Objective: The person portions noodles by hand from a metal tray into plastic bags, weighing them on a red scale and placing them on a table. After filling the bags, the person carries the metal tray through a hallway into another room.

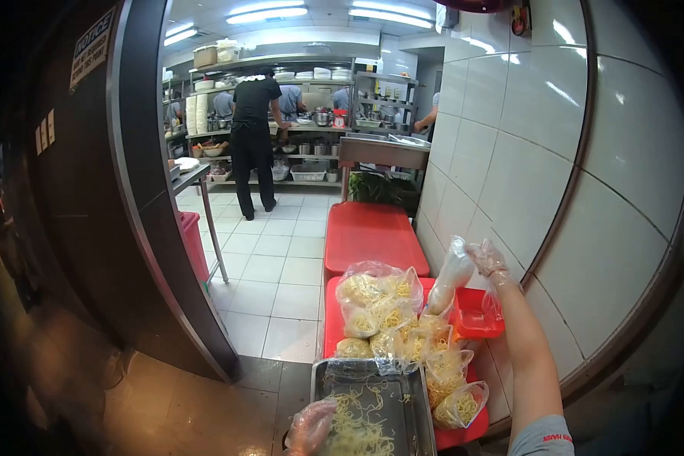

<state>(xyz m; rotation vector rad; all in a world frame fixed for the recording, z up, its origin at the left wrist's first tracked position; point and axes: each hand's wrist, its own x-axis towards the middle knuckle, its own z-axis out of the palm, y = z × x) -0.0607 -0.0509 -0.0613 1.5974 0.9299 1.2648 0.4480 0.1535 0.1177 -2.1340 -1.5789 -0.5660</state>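
A metal tray (319,378) with loose yellow noodles (357,425) spread over its bottom lies at the lower middle. My left hand (311,425), in a clear plastic glove, is closed over the tray's left rim, its fingers on the inner side. Up by the tiled wall, my right hand (488,260), gloved the same way, pinches the top of a clear plastic bag bundle (452,272). Below that hand stands a small red plastic container (479,315). Several knotted clear bags of noodles (387,318) are heaped between the tray and the container.
A red lid-like surface (376,235) lies behind the noodle bags, beside the white tiled wall (501,152). Dark panelling (76,190) borders the left. A person in black (252,137) stands at kitchen shelves, with other people beyond. A metal table (194,178) stands left of the aisle.
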